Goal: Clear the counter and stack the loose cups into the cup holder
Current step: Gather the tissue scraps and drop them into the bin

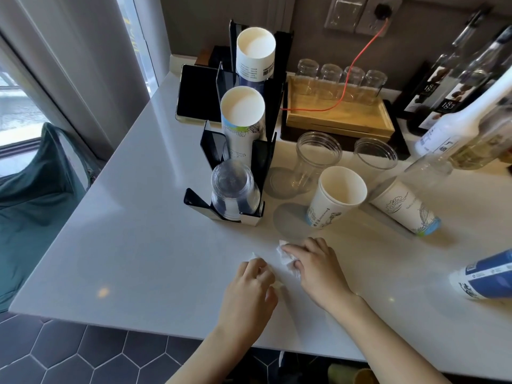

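Observation:
A black cup holder (263, 159) stands mid-counter with three slots: a blue-print paper cup stack (255, 55) at the back, a white printed paper stack (242, 115) in the middle, clear plastic cups (234, 194) upside down in front. Loose to its right stand an upright paper cup (336, 196), two clear plastic cups (315, 159) (375, 153), an inverted paper cup (406, 207), and a blue cup (484, 275) lies on its side. My right hand (318, 266) presses a crumpled white tissue (286, 256) on the counter. My left hand (250, 289) pinches a small white scrap beside it.
A wooden tray (339, 119) with several upturned glasses and an orange cable sits behind the loose cups. Bottles (468, 106) crowd the right side. A dark tablet (196, 94) lies left of the holder. The counter's front edge (155, 327) is near my arms.

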